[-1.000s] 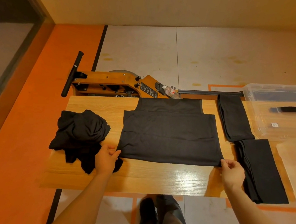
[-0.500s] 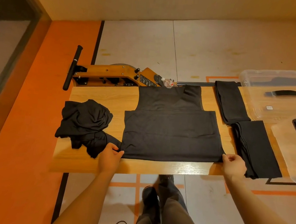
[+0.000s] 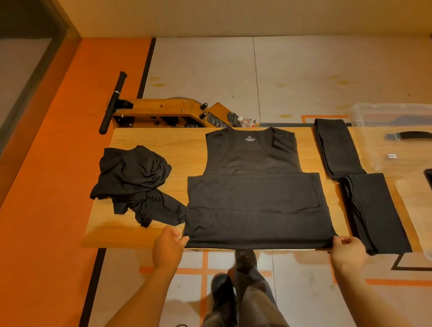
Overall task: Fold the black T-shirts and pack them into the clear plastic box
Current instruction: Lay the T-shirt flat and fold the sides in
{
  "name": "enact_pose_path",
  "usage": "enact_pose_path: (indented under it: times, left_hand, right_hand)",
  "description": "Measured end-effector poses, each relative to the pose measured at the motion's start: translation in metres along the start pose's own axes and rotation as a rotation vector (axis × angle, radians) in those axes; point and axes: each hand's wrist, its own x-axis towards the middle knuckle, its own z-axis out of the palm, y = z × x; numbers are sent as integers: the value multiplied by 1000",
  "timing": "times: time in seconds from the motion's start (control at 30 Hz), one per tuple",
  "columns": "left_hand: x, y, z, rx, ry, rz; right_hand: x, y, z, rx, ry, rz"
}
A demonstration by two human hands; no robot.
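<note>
A black T-shirt [image 3: 254, 193] lies flat on the wooden table [image 3: 156, 141], sleeves folded in, collar at the far side. My left hand [image 3: 168, 245] pinches its near left hem corner and my right hand [image 3: 349, 251] pinches the near right corner, both at the table's front edge. To the left is a crumpled heap of black T-shirts [image 3: 133, 179]. Two folded black T-shirts [image 3: 337, 148] [image 3: 374, 215] lie to the right. The clear plastic box [image 3: 409, 116] stands at the far right.
The box's clear lid [image 3: 420, 222] with a black handle frame lies on the table's right end. A wooden rowing machine [image 3: 161, 113] with a black bar stands on the floor behind the table. My legs and shoes are below the front edge.
Both hands have drawn the shirt's hem toward me, up to the table's front edge. The camera has tilted, so the collar and its label now show.
</note>
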Motion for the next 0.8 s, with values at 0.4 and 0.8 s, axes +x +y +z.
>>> enact_pose_path:
  times: [0.4, 0.8]
  left_hand:
    - [5, 5, 1, 1, 100, 74]
    - [59, 94, 11, 590, -91, 560]
  right_hand:
    - [-13, -23, -4, -173, 48, -128]
    - [-7, -88, 46, -509, -113, -747]
